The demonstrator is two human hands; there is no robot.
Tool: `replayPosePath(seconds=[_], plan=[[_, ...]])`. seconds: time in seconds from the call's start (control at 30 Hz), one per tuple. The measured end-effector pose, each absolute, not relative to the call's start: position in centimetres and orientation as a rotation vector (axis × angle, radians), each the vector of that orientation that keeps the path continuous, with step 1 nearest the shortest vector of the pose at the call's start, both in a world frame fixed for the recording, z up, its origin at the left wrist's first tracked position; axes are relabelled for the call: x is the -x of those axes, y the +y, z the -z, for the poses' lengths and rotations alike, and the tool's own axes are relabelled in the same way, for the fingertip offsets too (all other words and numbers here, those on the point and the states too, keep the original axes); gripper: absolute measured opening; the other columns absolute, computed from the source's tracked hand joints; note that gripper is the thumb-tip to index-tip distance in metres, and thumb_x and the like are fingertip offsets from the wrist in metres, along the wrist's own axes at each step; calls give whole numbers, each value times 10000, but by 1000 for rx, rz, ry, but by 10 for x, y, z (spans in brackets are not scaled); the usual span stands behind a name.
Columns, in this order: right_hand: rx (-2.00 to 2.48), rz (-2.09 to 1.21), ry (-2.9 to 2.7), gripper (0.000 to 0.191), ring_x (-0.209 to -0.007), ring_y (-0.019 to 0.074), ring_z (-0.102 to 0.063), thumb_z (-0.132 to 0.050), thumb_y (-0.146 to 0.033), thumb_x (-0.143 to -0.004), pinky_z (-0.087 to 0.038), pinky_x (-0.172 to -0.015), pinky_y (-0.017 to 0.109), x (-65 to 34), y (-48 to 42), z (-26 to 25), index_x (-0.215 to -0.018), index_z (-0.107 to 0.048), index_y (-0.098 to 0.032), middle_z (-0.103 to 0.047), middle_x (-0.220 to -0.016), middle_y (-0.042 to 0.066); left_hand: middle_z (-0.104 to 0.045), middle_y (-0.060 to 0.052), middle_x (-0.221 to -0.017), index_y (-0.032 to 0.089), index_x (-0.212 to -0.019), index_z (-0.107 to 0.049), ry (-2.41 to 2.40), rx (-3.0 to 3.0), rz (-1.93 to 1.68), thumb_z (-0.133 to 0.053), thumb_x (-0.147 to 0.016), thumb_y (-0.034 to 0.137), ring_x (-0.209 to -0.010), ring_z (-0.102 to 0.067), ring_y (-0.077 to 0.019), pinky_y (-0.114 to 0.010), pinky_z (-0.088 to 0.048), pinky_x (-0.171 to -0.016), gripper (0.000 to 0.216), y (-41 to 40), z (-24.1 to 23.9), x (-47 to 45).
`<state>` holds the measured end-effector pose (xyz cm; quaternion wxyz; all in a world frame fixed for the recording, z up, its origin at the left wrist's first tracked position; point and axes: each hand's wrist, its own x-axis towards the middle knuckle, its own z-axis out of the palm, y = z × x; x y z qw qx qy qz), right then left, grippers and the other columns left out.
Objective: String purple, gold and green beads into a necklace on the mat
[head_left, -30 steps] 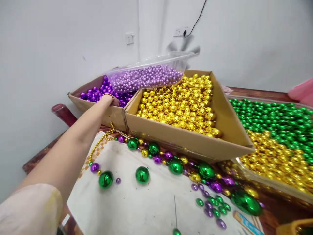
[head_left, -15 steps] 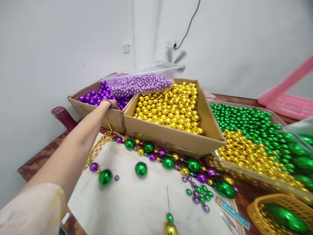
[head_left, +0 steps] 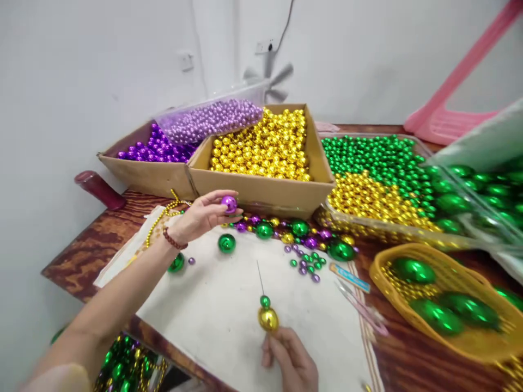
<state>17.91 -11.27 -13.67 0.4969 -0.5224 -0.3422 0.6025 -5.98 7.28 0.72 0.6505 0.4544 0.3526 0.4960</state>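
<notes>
We hold a shiny purple bead point(head_left: 229, 204) in our left hand point(head_left: 200, 218), gripped between the thumb and the fingers, with a beaded bracelet point(head_left: 175, 239) around that wrist. Our right hand point(head_left: 290, 359), nearer to us, is pinched narrow at the underside of a gold bead point(head_left: 268, 319). Above those fingertips a small green bead point(head_left: 265, 302) sits on top of the gold one, and a thin needle point(head_left: 260, 277) stands up out of it, leaning slightly left.

Just below the left hand we see a large green bead point(head_left: 226, 243) on the white cloth point(head_left: 204, 305), which covers part of the tabletop point(head_left: 69, 267). To the right of that hand runs a row of mixed beads point(head_left: 265, 230), and beyond the hand stand a cardboard box of gold beads point(head_left: 261, 190) and, farther left, a cardboard box of purple beads point(head_left: 147, 174). Past the right hand, up and to its right, we have a cluster of small green and purple beads point(head_left: 311, 257); farther right of it lie a pink-handled tool point(head_left: 376, 324) and a yellow basket point(head_left: 461, 348) holding big green beads point(head_left: 469, 310)
</notes>
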Motion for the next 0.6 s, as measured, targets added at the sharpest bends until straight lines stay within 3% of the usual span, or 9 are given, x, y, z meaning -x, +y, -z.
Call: replayPosePath(seconds=[0.17, 0.37, 0.6], plan=[[1190, -1445, -888, 310, -550, 146, -579, -651, -452, -890, -481, -582, 265, -198, -126, 133, -746, -634, -178, -612, -620, 15, -653, -41, -1035, 214, -1155, -635, 986, -1425, -1168, -796, -776, 219, -914, -658, -144, -283, -553, -849, 412, 34, 33, 8], [1188, -1395, -835, 277, -542, 137, -564, -628, -393, -914, -466, -572, 257, -199, -138, 139, -745, -624, -174, -604, -601, 8, -541, -60, -1147, 252, -1167, -651, 942, -1673, -1212, -732, -842, 235, -1016, -611, -155, -311, -548, -918, 335, 14, 50, -16], [1174, -1382, -820, 271, -528, 132, -549, -613, -389, -926, -460, -564, 255, -192, -144, 148, -756, -618, -178, -595, -591, 0, -581, -62, -1161, 307, -1254, -660, 936, -1643, -1287, -764, -809, 208, -1045, -597, -172, -305, -536, -924, 467, 3, 57, -25]])
